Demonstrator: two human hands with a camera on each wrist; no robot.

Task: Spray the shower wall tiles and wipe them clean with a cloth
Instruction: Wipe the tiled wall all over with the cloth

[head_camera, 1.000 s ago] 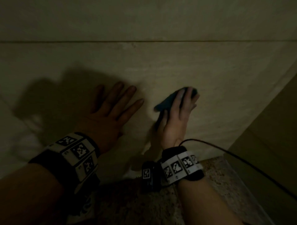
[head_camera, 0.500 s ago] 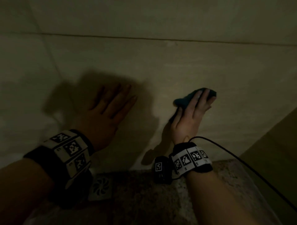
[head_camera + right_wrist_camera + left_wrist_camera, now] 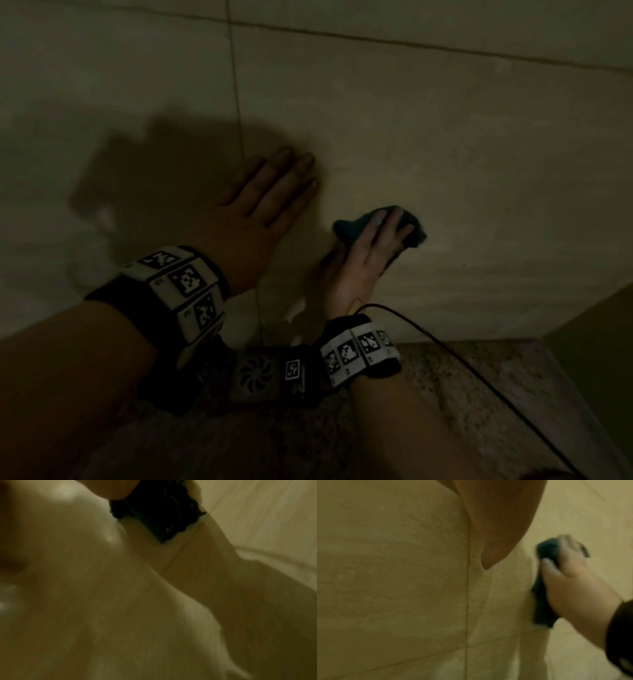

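Beige shower wall tiles (image 3: 445,137) fill the dim head view. My left hand (image 3: 270,202) lies flat on the wall with its fingers straight, just right of a vertical grout line (image 3: 236,85). My right hand (image 3: 376,246) holds a bunched dark teal cloth (image 3: 346,228) against the tile, lower and to the right of the left hand. In the left wrist view the right hand (image 3: 573,581) has its thumb and fingers wrapped over the cloth (image 3: 542,601), beside the left hand (image 3: 496,520). The blurred right wrist view shows the cloth (image 3: 163,513) on the wall. No spray bottle is in view.
A speckled stone ledge (image 3: 479,394) runs below the wall under my forearms. A black cable (image 3: 479,370) trails from my right wrist toward the lower right. A darker side wall (image 3: 599,325) closes the corner at the right.
The right hand swept the cloth right, then back left and lower, close to the left hand. The left hand stayed flat on the wall. The view turned, bringing the vertical grout line in.
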